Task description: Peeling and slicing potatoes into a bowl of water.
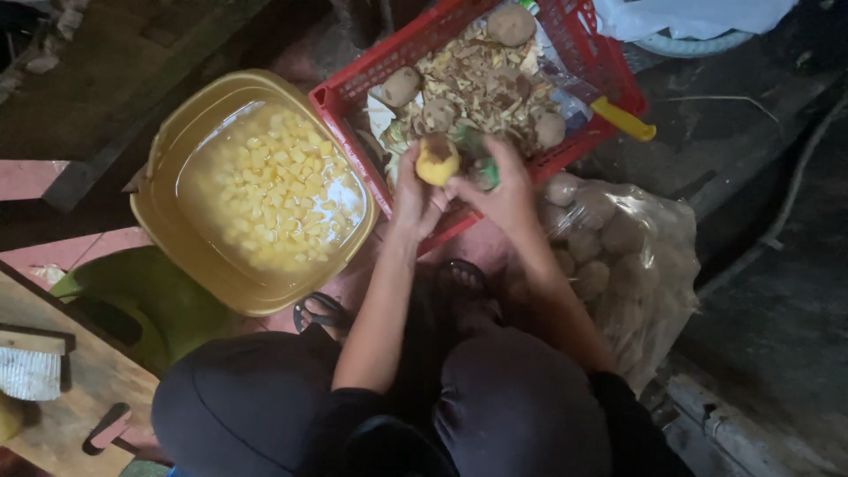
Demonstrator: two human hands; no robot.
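Note:
My left hand [415, 196] holds a half-peeled potato [437, 159], yellow where the skin is off. My right hand [503, 190] grips a green peeler [481, 163] pressed against the potato's right side. Both hands hover over the near edge of a red plastic crate [340, 102] holding potato peels [481, 75] and a few unpeeled potatoes [511, 24]. To the left stands a yellow basin [177, 132] of water filled with several peeled yellow potatoes [274, 190].
A clear plastic bag of unpeeled potatoes [609, 256] lies at my right. A yellow-handled knife [623, 119] rests on the crate's right rim. A green stool [132, 300] and a wooden board with a brush [35, 367] sit at lower left. My knees fill the bottom.

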